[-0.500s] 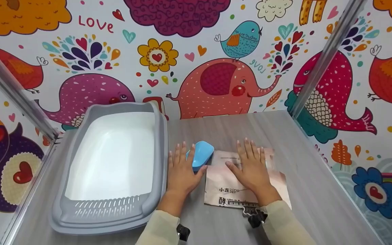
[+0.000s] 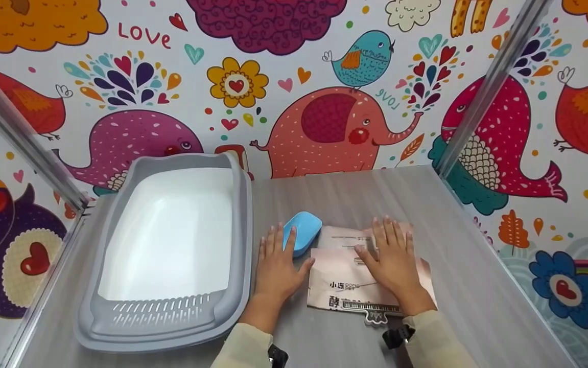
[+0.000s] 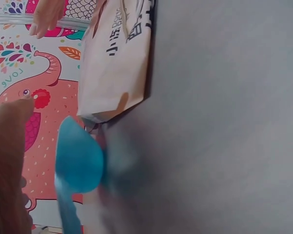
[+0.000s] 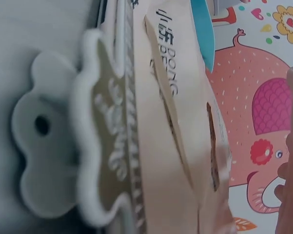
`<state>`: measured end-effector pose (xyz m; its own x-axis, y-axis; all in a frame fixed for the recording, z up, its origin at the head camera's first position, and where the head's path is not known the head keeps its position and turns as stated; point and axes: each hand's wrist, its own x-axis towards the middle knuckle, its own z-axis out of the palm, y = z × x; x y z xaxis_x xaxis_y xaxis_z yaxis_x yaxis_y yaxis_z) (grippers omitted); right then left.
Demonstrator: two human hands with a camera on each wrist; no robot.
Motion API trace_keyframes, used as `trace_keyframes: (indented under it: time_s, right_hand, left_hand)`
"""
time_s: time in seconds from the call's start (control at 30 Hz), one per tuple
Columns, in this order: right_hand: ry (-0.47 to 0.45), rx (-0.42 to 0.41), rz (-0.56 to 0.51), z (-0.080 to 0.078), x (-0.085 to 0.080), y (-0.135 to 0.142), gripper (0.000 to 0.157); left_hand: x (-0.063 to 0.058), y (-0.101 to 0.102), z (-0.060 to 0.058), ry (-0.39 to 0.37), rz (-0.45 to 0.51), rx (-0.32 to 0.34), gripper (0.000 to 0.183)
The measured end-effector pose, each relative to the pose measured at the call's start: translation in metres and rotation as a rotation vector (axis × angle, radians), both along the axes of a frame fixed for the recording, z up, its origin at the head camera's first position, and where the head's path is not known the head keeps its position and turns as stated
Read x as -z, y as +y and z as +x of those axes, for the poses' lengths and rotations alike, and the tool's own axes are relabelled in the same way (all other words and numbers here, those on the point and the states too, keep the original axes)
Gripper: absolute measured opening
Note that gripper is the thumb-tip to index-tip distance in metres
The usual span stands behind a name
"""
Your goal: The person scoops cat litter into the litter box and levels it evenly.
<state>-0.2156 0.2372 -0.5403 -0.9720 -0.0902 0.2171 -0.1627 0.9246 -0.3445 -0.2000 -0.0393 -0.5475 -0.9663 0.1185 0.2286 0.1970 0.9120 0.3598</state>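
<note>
My left hand (image 2: 279,273), fingers straight and spread, hovers beside the grey tray and overlaps a small light-blue scoop (image 2: 306,229) in the head view. In the left wrist view the scoop (image 3: 80,161) lies below the fingers, its handle toward the frame's bottom. Above a pale pink bag (image 2: 324,271) with dark printed lettering is my right hand (image 2: 395,266), palm down and fingers extended. A decorative sealing clip (image 2: 375,318) runs along the bag's near edge. The right wrist view shows this clip (image 4: 109,126) up close, with a gap between hand and bag. Neither hand holds anything.
A large grey tray (image 2: 247,230) with a white interior and a slotted front ledge takes up the left of the grey wood-look table (image 2: 319,342). Cartoon-printed walls (image 2: 294,117) with metal corner posts (image 2: 470,122) close in the back and sides.
Both hands have shifted slightly right and back toward the body, the right one more. More of the clip and of the scoop now shows; the objects stay in place.
</note>
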Motion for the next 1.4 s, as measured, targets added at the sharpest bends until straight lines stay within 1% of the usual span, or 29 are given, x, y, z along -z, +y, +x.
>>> trace_keyframes:
  time_s: [0.2,0.4,0.53,0.67,0.8,0.87,0.93,1.1,1.2,1.3,1.4]
  right_hand:
    - [-0.038,0.011,-0.029,0.011,0.01,0.013,0.089]
    - [-0.064,0.04,-0.024,0.017,0.013,0.024,0.088]
    - [-0.088,0.055,-0.025,0.02,0.013,0.03,0.088]
    - [-0.088,0.066,-0.03,0.026,0.016,0.037,0.089]
    - [-0.075,0.084,-0.031,0.031,0.019,0.046,0.089]
    - [-0.078,0.094,-0.039,0.034,0.021,0.051,0.09]
    - [-0.088,0.106,-0.054,0.037,0.022,0.056,0.089]
    - [-0.158,0.14,-0.118,0.044,0.023,0.065,0.09]
    - [-0.207,0.163,-0.163,0.048,0.023,0.067,0.093]
    - [-0.211,0.17,-0.176,0.052,0.023,0.067,0.094]
    - [-0.173,0.162,-0.16,0.056,0.023,0.064,0.093]
  left_hand:
    - [0.006,0.004,0.011,-0.048,0.02,0.016,0.083]
    - [0.013,0.008,0.015,-0.034,0.049,0.038,0.081]
    - [0.017,0.011,0.018,-0.038,0.034,0.045,0.081]
    - [0.018,0.014,0.023,-0.053,0.02,0.056,0.081]
    - [0.02,0.017,0.029,-0.018,0.021,0.082,0.08]
    - [0.021,0.018,0.031,0.005,0.018,0.096,0.08]
    - [0.021,0.02,0.033,0.012,0.015,0.107,0.079]
    - [0.022,0.024,0.036,0.0,-0.021,0.135,0.077]
    - [0.023,0.026,0.037,0.01,-0.062,0.143,0.077]
    - [0.022,0.029,0.038,0.022,-0.097,0.151,0.076]
    - [0.022,0.032,0.04,0.017,-0.118,0.177,0.074]
